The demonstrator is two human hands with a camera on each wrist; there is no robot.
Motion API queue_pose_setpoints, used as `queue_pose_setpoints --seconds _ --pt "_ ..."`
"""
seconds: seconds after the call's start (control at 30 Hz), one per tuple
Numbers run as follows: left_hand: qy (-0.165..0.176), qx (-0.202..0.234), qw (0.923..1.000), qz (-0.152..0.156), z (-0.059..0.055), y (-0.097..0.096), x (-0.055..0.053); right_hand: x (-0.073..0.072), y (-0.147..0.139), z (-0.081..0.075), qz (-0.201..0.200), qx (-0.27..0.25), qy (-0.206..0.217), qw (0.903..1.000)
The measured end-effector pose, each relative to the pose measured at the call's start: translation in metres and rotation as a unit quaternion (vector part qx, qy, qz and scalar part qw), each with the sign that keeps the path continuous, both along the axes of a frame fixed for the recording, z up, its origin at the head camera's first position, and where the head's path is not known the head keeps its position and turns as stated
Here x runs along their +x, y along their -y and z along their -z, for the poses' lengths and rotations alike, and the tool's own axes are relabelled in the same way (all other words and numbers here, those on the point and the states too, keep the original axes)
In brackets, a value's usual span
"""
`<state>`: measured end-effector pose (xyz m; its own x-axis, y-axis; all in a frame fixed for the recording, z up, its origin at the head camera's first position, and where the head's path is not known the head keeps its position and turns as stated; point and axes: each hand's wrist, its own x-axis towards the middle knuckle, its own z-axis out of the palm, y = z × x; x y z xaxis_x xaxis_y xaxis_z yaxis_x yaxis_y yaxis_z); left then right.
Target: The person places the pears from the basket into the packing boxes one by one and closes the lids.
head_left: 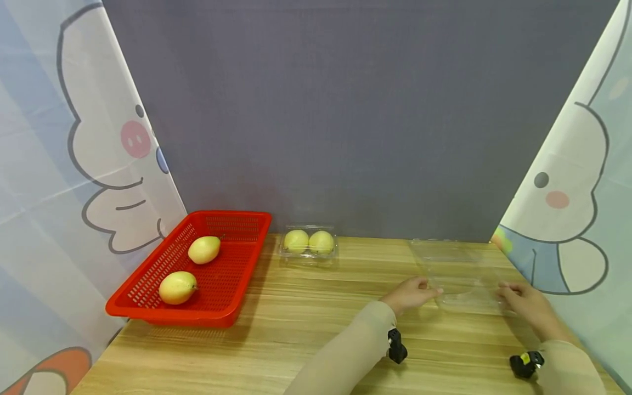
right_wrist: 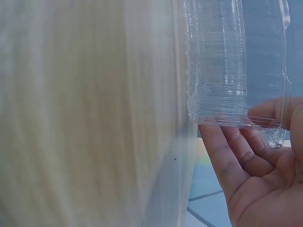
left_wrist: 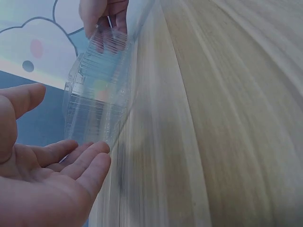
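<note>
While the right grip pinches one end of the box, the left grip, spread, is at the opposite end.

1. Clear box: cut by the right wrist view's top edge.
2. Left grip: cut by its wrist view's left edge.
3. Right grip: cut by its wrist view's right edge.
4. Surface: blurred grain, right wrist view.

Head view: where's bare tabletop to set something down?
Bare tabletop lies between the red basket and left sleeve, and between the fruit box and clear container. Crowded: the right side, where left hand and right hand flank that container.
</note>
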<state>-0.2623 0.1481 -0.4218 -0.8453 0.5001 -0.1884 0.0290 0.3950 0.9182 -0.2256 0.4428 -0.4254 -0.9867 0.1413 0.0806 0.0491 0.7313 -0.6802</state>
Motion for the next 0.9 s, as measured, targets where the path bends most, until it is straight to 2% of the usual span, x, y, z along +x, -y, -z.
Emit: queue_pose_setpoints --seconds 0.2,0.53,0.9 --pt "0.0 0.004 1.0 -0.003 0.0 0.001 0.001 -0.002 0.006 0.0 -0.028 -0.055 0.003 0.9981" --pt "0.01 0.022 0.9995 -0.022 -0.001 0.002 0.001 -0.008 0.01 0.005 -0.05 -0.082 -0.015 0.9953" --pt "0.004 0.037 0.9991 -0.019 0.002 0.011 -0.003 -0.007 0.02 0.005 -0.062 -0.093 -0.04 0.9929"
